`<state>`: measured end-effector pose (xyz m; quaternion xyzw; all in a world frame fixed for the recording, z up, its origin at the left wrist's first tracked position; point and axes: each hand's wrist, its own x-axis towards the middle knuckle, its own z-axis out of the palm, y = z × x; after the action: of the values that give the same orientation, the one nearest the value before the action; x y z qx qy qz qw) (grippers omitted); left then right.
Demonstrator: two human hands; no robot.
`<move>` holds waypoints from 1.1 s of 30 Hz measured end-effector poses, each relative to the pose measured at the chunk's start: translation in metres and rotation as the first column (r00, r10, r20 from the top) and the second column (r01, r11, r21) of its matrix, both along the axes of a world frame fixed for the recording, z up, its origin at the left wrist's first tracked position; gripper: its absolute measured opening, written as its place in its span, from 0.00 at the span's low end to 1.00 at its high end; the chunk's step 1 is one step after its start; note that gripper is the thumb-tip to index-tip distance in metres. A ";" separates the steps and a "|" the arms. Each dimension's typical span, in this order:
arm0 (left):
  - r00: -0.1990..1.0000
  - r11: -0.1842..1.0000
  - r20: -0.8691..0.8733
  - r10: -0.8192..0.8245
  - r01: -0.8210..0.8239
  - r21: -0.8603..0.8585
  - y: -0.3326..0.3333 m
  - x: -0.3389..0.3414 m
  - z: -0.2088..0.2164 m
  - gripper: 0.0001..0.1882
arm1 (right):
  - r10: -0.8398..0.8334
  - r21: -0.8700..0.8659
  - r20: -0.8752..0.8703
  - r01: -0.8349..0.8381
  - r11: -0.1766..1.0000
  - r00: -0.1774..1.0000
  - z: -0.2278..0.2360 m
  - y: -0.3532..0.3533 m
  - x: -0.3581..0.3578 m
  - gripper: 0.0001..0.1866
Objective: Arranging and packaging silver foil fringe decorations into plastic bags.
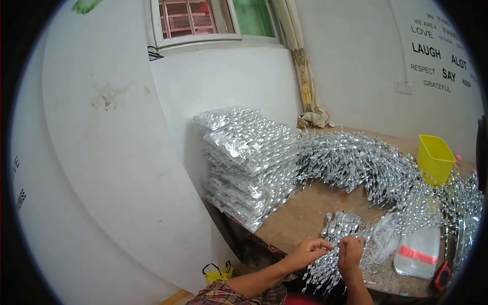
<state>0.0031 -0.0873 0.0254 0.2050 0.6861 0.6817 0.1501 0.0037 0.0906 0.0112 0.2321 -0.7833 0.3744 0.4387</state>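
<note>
A bunch of silver twisted foil strands [341, 224] lies at the table's near edge, and its lower ends hang over that edge. My left hand [308, 252] reaches in from the left over the bunch, thumb and forefinger brought together in a pinch. Close beside it, my right hand [351, 252] is closed with its fingers curled and the thumb against them. Both sets of fingertips almost meet above the strands. Whatever thin thing they pinch is too small to make out. A tangle of white thread [384, 236] lies just right of my right hand.
A tall stack of clear-bagged silver strands [249, 162] stands at the table's left. Loose silver strands [356, 157] curve along the back and right. A yellow bin [436, 158], clear plastic bags with a red band [418, 254] and a red-black object [443, 276] sit at right.
</note>
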 end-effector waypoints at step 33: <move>0.994 0.982 0.102 0.028 -0.047 0.183 -0.031 -0.010 -0.035 0.12 | 0.149 -0.010 0.364 -0.156 0.988 0.920 0.001 -0.031 0.008 0.02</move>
<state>-0.0065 -0.1179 -0.0093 0.1711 0.6150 0.7547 0.1514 0.0114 0.0595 0.0125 0.2233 -0.8340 0.4362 0.2536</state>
